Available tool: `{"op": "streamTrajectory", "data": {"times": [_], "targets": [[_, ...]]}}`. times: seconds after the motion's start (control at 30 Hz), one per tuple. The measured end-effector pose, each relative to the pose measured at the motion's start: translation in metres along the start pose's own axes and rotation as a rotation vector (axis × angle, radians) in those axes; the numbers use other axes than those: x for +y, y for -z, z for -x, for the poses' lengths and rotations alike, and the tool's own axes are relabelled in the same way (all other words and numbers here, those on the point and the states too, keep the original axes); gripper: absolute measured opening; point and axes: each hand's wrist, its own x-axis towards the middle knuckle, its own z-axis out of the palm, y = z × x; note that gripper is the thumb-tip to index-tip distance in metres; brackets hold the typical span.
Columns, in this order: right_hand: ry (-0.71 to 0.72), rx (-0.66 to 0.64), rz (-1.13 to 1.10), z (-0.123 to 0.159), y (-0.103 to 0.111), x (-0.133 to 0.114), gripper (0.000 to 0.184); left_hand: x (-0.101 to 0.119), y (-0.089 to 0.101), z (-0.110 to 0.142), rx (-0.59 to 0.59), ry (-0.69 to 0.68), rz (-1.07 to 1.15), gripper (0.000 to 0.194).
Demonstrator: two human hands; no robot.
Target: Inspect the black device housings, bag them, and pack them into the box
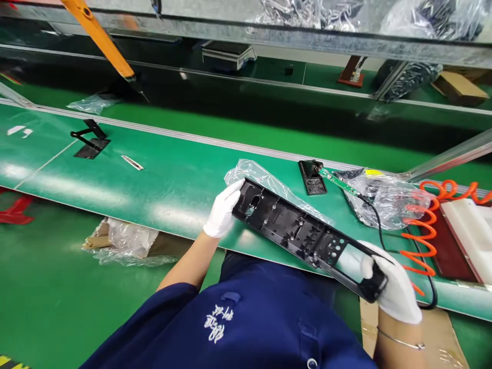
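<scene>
A long black plastic housing is held up over the near edge of the green workbench, sloping down to the right. Its inner side, with posts, holes and a large rectangular opening near the right end, faces me. My left hand, in a white glove, grips its left end. Around the right end is my right hand, also white-gloved, with the thumb through the opening. Behind the housing lies a clear plastic bag. Farther right, a soldering iron with a green patterned handle rests in its black stand.
Orange coiled air hose and a bagged bundle occupy the bench's right side. Tweezers and a black bracket lie to the left. An orange arm hangs above. A metal shelf crosses the top.
</scene>
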Motion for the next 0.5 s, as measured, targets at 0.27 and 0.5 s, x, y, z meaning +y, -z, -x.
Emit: {"op": "streamTrajectory", "data": {"times": [0.27, 0.5], "targets": [[-0.095, 0.153, -0.199, 0.012, 0.017, -0.001, 0.041, 0.021, -0.022, 0.014, -0.1, -0.01, 0.133, 0.054], [-0.187, 0.163, -0.309, 0.013, 0.021, -0.003, 0.046, 0.036, -0.031, 0.016, -0.141, 0.045, 0.145, 0.056]]}}
